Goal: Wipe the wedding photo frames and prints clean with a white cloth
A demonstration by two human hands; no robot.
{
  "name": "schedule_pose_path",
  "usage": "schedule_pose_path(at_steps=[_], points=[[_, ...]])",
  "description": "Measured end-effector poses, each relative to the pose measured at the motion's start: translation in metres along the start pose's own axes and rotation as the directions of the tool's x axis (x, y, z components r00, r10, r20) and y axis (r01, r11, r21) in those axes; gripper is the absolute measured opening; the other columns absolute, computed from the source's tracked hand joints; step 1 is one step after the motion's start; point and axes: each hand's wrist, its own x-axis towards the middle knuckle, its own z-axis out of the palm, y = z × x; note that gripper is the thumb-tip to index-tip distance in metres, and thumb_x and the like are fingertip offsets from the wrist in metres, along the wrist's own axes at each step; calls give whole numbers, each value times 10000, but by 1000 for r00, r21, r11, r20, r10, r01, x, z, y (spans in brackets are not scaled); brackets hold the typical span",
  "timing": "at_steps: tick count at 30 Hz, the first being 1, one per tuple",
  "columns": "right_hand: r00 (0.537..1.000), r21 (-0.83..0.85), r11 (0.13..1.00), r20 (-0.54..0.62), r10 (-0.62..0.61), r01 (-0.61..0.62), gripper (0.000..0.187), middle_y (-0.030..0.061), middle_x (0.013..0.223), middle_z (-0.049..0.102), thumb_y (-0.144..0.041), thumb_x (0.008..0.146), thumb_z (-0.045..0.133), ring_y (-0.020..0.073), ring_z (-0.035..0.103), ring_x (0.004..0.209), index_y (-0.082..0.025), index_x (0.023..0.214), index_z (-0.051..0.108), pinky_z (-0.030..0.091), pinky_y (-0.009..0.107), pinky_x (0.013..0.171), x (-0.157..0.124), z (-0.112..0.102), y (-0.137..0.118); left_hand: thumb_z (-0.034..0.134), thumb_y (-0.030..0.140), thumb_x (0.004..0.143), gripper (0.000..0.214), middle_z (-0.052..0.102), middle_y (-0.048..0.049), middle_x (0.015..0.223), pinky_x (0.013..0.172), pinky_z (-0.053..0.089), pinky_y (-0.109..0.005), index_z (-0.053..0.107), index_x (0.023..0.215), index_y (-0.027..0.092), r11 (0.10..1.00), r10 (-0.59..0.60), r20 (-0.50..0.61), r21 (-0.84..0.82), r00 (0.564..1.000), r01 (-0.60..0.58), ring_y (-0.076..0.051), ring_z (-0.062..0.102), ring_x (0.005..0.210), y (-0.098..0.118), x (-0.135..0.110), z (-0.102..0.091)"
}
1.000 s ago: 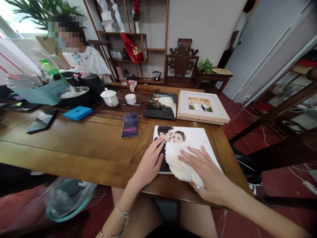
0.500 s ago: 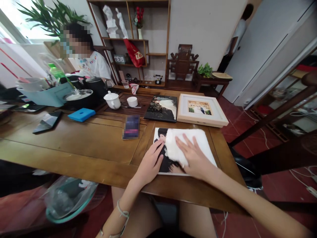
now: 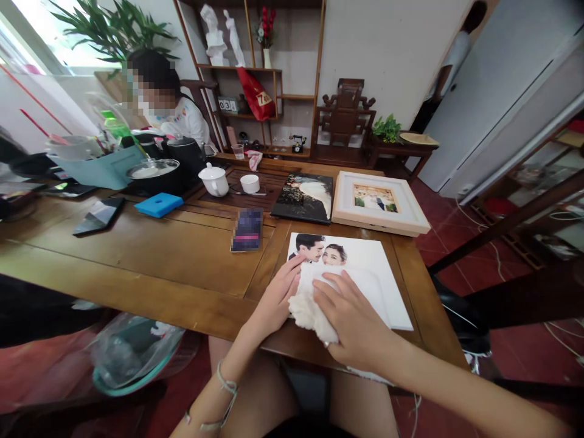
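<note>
A white photo panel (image 3: pixel 385 286) with a portrait of a couple lies at the table's near right. My right hand (image 3: pixel 349 313) presses a fluffy white cloth (image 3: pixel 311 307) onto the panel's lower left part, fingers bent over it. The cloth hangs past the panel's near edge and hides part of the print. My left hand (image 3: pixel 277 295) rests along the panel's left edge, fingers stretched out and touching it; its fingertips lie beside the cloth.
Behind the panel lie a dark photo panel (image 3: pixel 303 198) and a pale framed picture (image 3: pixel 381 204). A dark, blurred-out phone-sized item (image 3: pixel 247 230), a blue block (image 3: pixel 159 205), a lidded white cup (image 3: pixel 213 180) and a small bowl (image 3: pixel 250 184) stand left. A person (image 3: pixel 187 121) sits beyond the table.
My right hand has drawn the cloth down and left toward the near edge, uncovering the couple's faces and the panel's upper right. My left hand stays at the left edge.
</note>
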Motion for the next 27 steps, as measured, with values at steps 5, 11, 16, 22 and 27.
schedule_pose_path(at_steps=[5,11,16,22,27], points=[[991,47,991,27,-130,129,630,250,1410,477,-218,647,561,418,315,1373,-37,1250,565,179,601,1159,-6,5,-17,280,360,1025,463,409,-110,1519,1200,274,-466,472,1405,179,998,18,2,66,1000,-18,-241,353,1423,1,-1,0],[978,63,995,-193,84,-73,683,203,1416,514,-149,690,487,315,420,1355,-65,1368,487,271,558,1150,-19,6,49,341,292,1007,444,408,-118,1518,1194,280,-495,437,1429,195,976,32,18,215,999,-35,-245,346,1427,2,-3,3],[912,124,971,-336,237,-206,509,195,1355,575,-311,862,466,342,498,1288,-102,1317,561,345,567,1099,11,2,104,405,251,977,468,401,-135,1517,1187,296,-485,419,1440,179,963,57,24,263,998,-61,-252,339,1429,3,-3,4],[954,164,983,-271,130,-87,451,132,1370,579,-357,916,485,315,489,1297,-168,1313,582,344,524,1099,89,-3,84,407,257,975,459,418,-156,1502,1175,308,-506,438,1424,169,962,62,12,264,998,-64,-270,359,1418,1,-3,5],[975,144,989,-220,16,16,504,143,1412,539,-357,902,544,274,452,1337,-132,1353,536,271,473,1149,110,-2,74,413,279,976,454,432,-156,1492,1174,310,-508,455,1413,163,963,35,2,269,999,-34,-275,367,1413,-2,-4,6]])
